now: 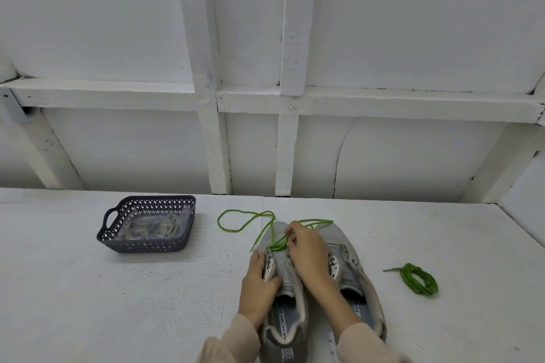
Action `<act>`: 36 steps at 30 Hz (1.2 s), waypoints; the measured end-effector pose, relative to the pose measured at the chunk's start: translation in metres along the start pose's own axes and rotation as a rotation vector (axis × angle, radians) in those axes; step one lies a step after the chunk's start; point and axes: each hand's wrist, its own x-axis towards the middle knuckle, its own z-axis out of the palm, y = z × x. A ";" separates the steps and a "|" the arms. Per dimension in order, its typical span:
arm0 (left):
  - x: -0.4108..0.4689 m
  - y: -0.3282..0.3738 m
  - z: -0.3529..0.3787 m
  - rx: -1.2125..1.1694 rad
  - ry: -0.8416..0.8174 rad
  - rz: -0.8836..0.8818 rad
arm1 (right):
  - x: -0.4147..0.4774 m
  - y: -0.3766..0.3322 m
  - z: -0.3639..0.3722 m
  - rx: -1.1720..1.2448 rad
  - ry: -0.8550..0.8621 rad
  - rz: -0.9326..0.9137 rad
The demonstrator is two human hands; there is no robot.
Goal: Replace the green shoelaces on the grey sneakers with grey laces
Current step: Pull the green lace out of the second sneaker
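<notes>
While the left hand [259, 283] grips the left sneaker [284, 270] by its eyelet flap, thumb on top and fingers curled round the outer side, the right hand [309, 256] reaches in from the other side and pinches the green lace [277, 246] between curled fingertips just beyond that hold. From the pinch, the lace runs through the lowest eyelets near the toe, and its loose ends trail away over the white table [118, 303], one looping off to the left. Under the right wrist sits the right sneaker [351, 268], touching its partner. Well right of both hands lies a coiled green lace [420, 280]. Far left of the gripped shoe stands a dark basket [141, 244] holding a clear bag of pale laces [153, 227].
</notes>
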 end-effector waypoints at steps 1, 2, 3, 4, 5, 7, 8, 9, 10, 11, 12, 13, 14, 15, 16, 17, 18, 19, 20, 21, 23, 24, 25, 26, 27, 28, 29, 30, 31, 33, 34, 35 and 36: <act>0.000 0.001 0.000 0.006 -0.004 0.002 | 0.000 -0.001 -0.001 -0.049 -0.032 -0.032; -0.001 0.001 0.000 0.014 -0.007 0.000 | 0.001 -0.002 -0.003 -0.094 -0.077 -0.064; -0.001 0.002 0.001 0.023 -0.012 -0.001 | 0.001 -0.003 -0.004 -0.119 -0.127 -0.095; -0.002 0.003 0.001 0.031 -0.018 -0.003 | 0.004 -0.004 -0.006 -0.114 -0.175 -0.112; -0.002 0.003 0.001 0.042 -0.021 0.002 | 0.008 -0.005 -0.008 -0.081 -0.215 -0.111; -0.003 0.002 0.002 0.069 -0.022 0.027 | 0.019 -0.004 -0.010 0.039 -0.262 -0.066; -0.003 0.003 0.003 0.081 -0.020 0.035 | 0.023 -0.002 -0.009 0.107 -0.277 -0.036; -0.003 0.003 0.002 0.091 -0.018 0.038 | 0.024 -0.001 -0.009 0.167 -0.285 -0.009; -0.004 0.004 0.002 0.097 -0.020 0.038 | 0.024 0.001 -0.009 0.216 -0.285 0.024; -0.005 0.005 0.002 0.097 -0.022 0.035 | 0.023 0.002 -0.010 0.250 -0.278 0.052; -0.006 0.007 0.002 0.095 -0.026 0.028 | 0.022 0.004 -0.010 0.272 -0.265 0.077; -0.007 0.008 0.002 0.098 -0.031 0.015 | 0.022 0.006 -0.012 0.282 -0.257 0.094; -0.007 0.009 0.001 0.104 -0.029 0.005 | 0.023 0.009 -0.014 0.267 -0.257 0.102; -0.007 0.010 0.001 0.109 -0.027 0.003 | 0.024 0.011 -0.016 0.223 -0.271 0.101; -0.007 0.009 0.001 0.115 -0.032 0.007 | 0.024 0.013 -0.017 0.168 -0.290 0.094; -0.006 0.008 0.001 0.119 -0.037 0.015 | 0.023 0.014 -0.019 0.120 -0.308 0.087; -0.005 0.007 0.002 0.124 -0.038 0.025 | 0.023 0.016 -0.020 0.093 -0.318 0.079; -0.003 0.005 0.002 0.127 -0.031 0.033 | 0.021 0.015 -0.020 0.076 -0.320 0.069; -0.002 0.004 0.002 0.131 -0.028 0.036 | 0.020 0.015 -0.020 0.060 -0.314 0.058; -0.001 0.003 0.002 0.133 -0.025 0.036 | 0.019 0.014 -0.021 0.043 -0.307 0.038; -0.001 0.002 0.002 0.129 -0.026 0.036 | 0.018 0.014 -0.021 0.016 -0.304 0.007; -0.001 0.003 0.002 0.126 -0.028 0.033 | 0.018 0.014 -0.021 0.001 -0.305 -0.002; -0.001 0.003 0.002 0.121 -0.030 0.031 | 0.019 0.013 -0.022 -0.007 -0.303 -0.006; -0.001 0.003 0.002 0.119 -0.031 0.031 | 0.020 0.012 -0.021 0.005 -0.293 -0.001; -0.002 0.003 0.002 0.120 -0.032 0.034 | 0.021 0.011 -0.020 0.039 -0.274 0.011; -0.002 0.003 0.002 0.126 -0.036 0.036 | 0.023 0.010 -0.019 0.083 -0.250 0.031; -0.002 0.003 0.001 0.133 -0.041 0.040 | 0.024 0.008 -0.019 0.120 -0.230 0.054; -0.002 0.003 0.001 0.140 -0.043 0.043 | 0.025 0.007 -0.019 0.142 -0.219 0.072; -0.002 0.003 0.001 0.142 -0.044 0.045 | 0.026 0.008 -0.018 0.152 -0.223 0.088; -0.002 0.003 0.001 0.135 -0.039 0.051 | 0.027 0.012 -0.017 0.166 -0.268 0.125; -0.003 0.003 0.001 0.133 -0.036 0.054 | 0.027 0.015 -0.016 0.163 -0.301 0.137; -0.003 0.003 0.001 0.133 -0.033 0.056 | 0.027 0.016 -0.015 0.149 -0.327 0.138; -0.003 0.003 0.001 0.138 -0.033 0.057 | 0.026 0.017 -0.016 0.130 -0.342 0.129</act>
